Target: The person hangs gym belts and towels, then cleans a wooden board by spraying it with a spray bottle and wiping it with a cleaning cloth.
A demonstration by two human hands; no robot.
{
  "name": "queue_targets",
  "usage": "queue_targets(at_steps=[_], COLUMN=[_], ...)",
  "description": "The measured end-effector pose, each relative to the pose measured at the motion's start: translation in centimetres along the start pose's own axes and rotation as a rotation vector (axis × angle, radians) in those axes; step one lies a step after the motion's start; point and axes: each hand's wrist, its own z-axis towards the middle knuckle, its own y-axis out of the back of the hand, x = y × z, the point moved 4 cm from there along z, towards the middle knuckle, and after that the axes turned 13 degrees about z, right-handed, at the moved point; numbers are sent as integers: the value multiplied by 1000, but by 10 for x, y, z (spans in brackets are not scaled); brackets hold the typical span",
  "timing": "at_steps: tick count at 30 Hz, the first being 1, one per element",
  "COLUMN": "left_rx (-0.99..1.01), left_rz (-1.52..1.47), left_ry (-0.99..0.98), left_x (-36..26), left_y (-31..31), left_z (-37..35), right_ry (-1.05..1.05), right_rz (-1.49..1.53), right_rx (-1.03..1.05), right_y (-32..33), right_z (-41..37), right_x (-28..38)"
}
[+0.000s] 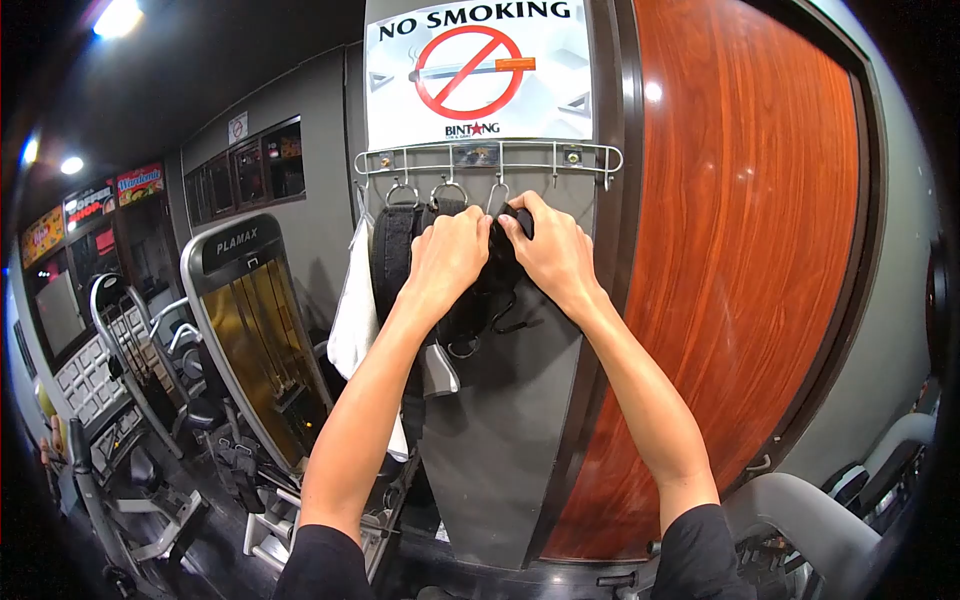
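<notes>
A chrome wall rack (530, 155) carries several black padded gym straps, hung by their metal rings. Both my hands are raised to it, side by side. The fingers of my left hand (450, 252) are curled closed on a black strap just under the rack. My right hand (552, 250) is closed on the upper end of the same dark strap (505, 265), beside a metal ring (499, 196) at a hook. Left of my hands hang another padded strap (397, 245) and a white towel (352, 305). My fingertips and much of the gripped strap are hidden.
Above the rack is a no-smoking sign (480, 75). A reddish wooden door (745, 240) stands to the right. Weight machines, one a tall cable stack (255, 320), fill the left side. A grey padded machine part (800, 515) sits at lower right.
</notes>
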Motion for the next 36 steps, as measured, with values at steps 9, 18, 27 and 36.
queue_targets(at_steps=[9,18,27,36], left_rx=[-171,176,113,-218], left_rz=[-637,-1014,-1015,-782], left_ry=[51,489,968,1185], left_x=[42,68,115,239], left_y=[-4,-56,-70,-25], left_z=[-84,-258,-400,-461], right_ry=[387,402,-282,-588], right_rz=[11,677,963,1096], right_rx=[-390,-262,94,776], right_y=[0,-65,-180,-330], right_z=[-74,-208,-306,-354], right_x=[13,31,40,108])
